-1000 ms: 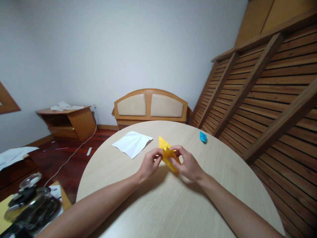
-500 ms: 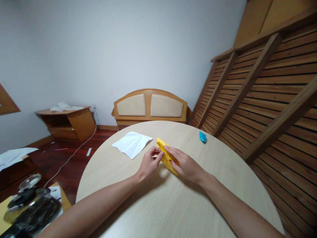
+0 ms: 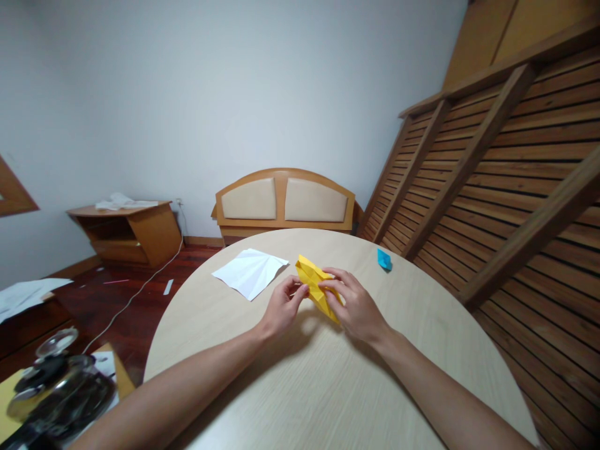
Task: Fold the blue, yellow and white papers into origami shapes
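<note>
A creased piece of yellow folded paper (image 3: 312,280) is held between my two hands, slanted, just above the round table (image 3: 300,387). My left hand (image 3: 284,305) pinches its left edge between thumb and fingers. On the other side, my right hand (image 3: 356,306) grips the right part, with fingers lying across the paper's face and partly covering it. To the left lies a white sheet (image 3: 250,272) with fan-like creases. A small blue folded paper (image 3: 384,259) rests near the table's far right edge.
Slatted wooden panels (image 3: 506,181) lean along the right side, close to the table. A headboard (image 3: 284,199) stands behind it. At lower left is a glass pot (image 3: 70,394) on a side stand. A wooden cabinet (image 3: 145,234) and a white cable (image 3: 140,290) are farther left.
The yellow paper has opened out and turned its broader face toward me. My right hand has shifted slightly right with its fingers spread more; the left hand has barely moved.
</note>
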Available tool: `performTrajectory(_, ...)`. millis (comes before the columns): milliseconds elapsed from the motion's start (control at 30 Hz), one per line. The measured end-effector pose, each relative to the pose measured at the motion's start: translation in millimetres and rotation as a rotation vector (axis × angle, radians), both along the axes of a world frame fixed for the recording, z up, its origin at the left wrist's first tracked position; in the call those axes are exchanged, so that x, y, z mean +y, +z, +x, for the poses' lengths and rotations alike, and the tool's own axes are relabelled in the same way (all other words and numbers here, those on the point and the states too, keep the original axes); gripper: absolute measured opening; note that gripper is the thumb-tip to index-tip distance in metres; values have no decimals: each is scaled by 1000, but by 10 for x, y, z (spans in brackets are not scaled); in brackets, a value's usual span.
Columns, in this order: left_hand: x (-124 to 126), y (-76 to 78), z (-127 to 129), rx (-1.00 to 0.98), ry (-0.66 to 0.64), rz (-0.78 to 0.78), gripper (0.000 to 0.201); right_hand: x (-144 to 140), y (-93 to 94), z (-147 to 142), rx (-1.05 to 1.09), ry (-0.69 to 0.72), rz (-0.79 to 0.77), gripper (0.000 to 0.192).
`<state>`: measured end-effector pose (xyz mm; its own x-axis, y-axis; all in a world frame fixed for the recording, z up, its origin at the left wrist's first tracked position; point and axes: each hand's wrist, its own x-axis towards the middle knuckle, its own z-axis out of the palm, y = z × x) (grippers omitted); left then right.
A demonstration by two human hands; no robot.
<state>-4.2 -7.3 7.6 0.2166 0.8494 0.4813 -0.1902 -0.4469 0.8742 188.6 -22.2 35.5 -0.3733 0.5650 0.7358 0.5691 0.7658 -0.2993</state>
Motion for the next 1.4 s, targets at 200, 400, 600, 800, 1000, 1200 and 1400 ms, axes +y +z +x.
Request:
performTrajectory(200,-9,40,-8,-20,38,-44,35,-52,15,-35,-67,-13,-29,6)
performTrajectory(400,-20,31,-1,31,55,-26,35,-75,-22,-98,-83,-17,-34,9)
performTrajectory(600,-36,46,4,127,108,108,31,-97,-45,-166,-17,-78,61,6)
performTrajectory(800,-47,53,-9,118,225,159,24,-94,-10,-124,-34,-122,175,7)
performTrajectory(1000,-81,65,1,172,221,161,20,-96,-23,-118,-161,-5,142,9)
performTrajectory(1200,-58,37,-9,132,198,120,18,-110,-45,-129,-10,103,28,15)
performTrajectory(1400,-46,11,-37,168,270,254,24,-149,-41,-171,116,117,-96,12)
